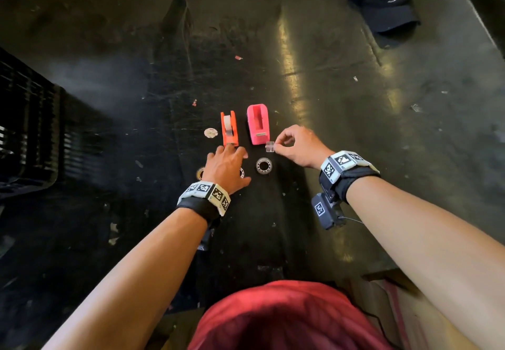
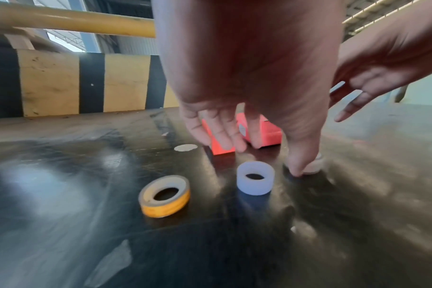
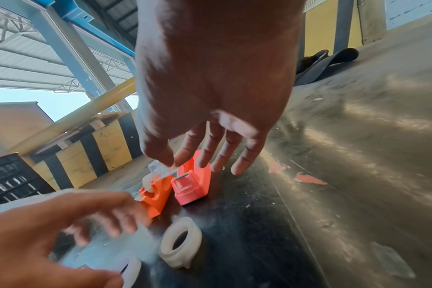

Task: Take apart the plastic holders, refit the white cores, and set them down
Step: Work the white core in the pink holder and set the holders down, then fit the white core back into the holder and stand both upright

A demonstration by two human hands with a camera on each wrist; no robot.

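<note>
On the dark tabletop an orange holder with a white roll in it stands beside an empty pink holder. My left hand reaches with straight fingers to the orange holder's near end and holds nothing. My right hand pinches a small clear plastic piece between thumb and forefinger, just right of the pink holder. A white core lies near the hands. A second white core and a yellow tape roll lie under my left palm.
A round pale disc lies left of the orange holder. A black cap sits at the back right. A black slatted crate stands at the left. A yellow-and-black barrier borders the far edge. Small scraps dot the surface.
</note>
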